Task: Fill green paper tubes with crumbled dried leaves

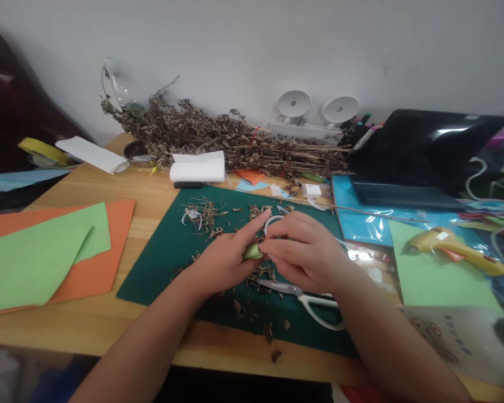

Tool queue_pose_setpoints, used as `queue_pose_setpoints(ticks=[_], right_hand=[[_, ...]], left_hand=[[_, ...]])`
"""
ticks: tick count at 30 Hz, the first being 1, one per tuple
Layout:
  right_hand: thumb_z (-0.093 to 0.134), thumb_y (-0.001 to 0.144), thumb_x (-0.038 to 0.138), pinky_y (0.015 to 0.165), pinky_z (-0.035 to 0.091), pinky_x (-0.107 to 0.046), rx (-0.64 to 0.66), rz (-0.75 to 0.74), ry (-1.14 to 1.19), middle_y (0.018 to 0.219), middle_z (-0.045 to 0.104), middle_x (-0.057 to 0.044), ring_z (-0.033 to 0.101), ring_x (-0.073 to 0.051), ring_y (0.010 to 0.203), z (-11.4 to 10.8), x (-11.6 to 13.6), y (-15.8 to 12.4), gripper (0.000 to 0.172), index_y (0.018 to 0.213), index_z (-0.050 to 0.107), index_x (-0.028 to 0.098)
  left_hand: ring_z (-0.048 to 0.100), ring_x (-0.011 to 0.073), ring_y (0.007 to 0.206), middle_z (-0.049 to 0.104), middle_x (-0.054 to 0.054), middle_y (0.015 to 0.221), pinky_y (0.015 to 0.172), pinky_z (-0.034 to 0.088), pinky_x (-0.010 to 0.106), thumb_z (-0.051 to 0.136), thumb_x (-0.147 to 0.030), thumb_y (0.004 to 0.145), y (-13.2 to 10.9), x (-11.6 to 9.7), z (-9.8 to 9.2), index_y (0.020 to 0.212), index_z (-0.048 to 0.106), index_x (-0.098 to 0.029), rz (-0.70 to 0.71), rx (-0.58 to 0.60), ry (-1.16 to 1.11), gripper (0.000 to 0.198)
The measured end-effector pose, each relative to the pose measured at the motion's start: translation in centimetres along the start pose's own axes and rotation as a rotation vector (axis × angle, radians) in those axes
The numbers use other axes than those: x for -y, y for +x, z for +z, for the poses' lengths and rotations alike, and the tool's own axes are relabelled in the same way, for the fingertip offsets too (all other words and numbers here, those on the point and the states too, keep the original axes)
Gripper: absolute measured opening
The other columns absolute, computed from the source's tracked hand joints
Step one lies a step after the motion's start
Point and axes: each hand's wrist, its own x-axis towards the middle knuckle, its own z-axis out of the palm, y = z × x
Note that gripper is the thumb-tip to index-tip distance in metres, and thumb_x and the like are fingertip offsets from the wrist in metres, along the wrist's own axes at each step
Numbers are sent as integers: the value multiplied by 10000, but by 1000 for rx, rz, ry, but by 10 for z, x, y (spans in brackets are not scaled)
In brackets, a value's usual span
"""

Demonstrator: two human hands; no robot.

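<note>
You are holding a small green piece (252,251) between both hands, just above the middle of the dark green mat (159,263). Your left hand (222,260) is pinching it, with the fingers closed on its near end and the forefinger stretching out past it. Your right hand (302,252) is meeting it from the other side, with the fingers curling in and closing on the same piece. A white ring (273,220) is showing just behind your right hand; I cannot tell whether you are touching it. Scissors (311,299) are lying on the mat just beneath your right wrist, among dried crumbs. The mat is sitting on the wooden counter (151,207). Green paper (37,252) is lying over an orange sheet (117,224) well to your left. A bundle of dried stems (235,143) is stretching along the wall at the back. A yellow glue gun (449,246) is resting well to your right.
</note>
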Motion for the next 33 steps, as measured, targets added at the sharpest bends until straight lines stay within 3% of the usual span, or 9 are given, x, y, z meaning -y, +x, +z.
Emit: queue_pose_setpoints(ticks=[5, 9, 15, 21, 28, 33], right_hand=[[450, 748, 153, 638, 426, -308, -5, 29, 70, 751, 560, -75, 475, -141, 679, 1, 0, 1, 137, 745, 585, 134], [462, 751, 180, 667, 436, -312, 24, 112, 174, 810, 547, -75, 497, -142, 728, 1, 1, 1, 119, 740, 575, 144], [512, 743, 146, 705, 449, -265, -134, 166, 227, 797, 537, -43, 513, -119, 784, 2, 1, 0, 56, 783, 550, 156], [529, 739, 154, 679, 437, -260, -82, 159, 190, 778, 540, -24, 506, -117, 755, 5, 5, 3, 39, 712, 541, 180], [520, 709, 92, 738, 435, -246, -64, 287, 344, 771, 512, -13, 507, -101, 782, 8, 6, 4, 80, 699, 519, 172], [510, 715, 95, 721, 428, -236, -62, 276, 329, 741, 506, -14, 497, -96, 759, 8, 6, 4, 73, 683, 524, 158]], left_hand=[[590, 133, 659, 633, 29, 927, 590, 445, 220, 433, -209, 752, 0, 1, 1, 1322, 128, -237, -18, -14, -19, 647], [594, 149, 697, 612, 48, 993, 587, 442, 228, 432, -215, 749, 1, 1, 1, 1318, 139, -233, 16, -35, 5, 640], [564, 129, 568, 636, -1, 744, 520, 416, 212, 430, -239, 768, -1, 0, -1, 1314, 133, -226, -6, -86, 77, 622], [602, 173, 687, 639, 37, 857, 585, 448, 260, 408, -191, 731, -1, 2, 1, 1315, 112, -218, 44, -72, 199, 656], [602, 181, 629, 635, 71, 906, 541, 443, 267, 378, -185, 712, -1, 4, 4, 1318, 110, -187, 52, -55, 297, 663], [604, 170, 644, 638, 54, 901, 566, 442, 253, 386, -174, 702, -2, 5, 4, 1312, 133, -202, 66, -89, 295, 661]])
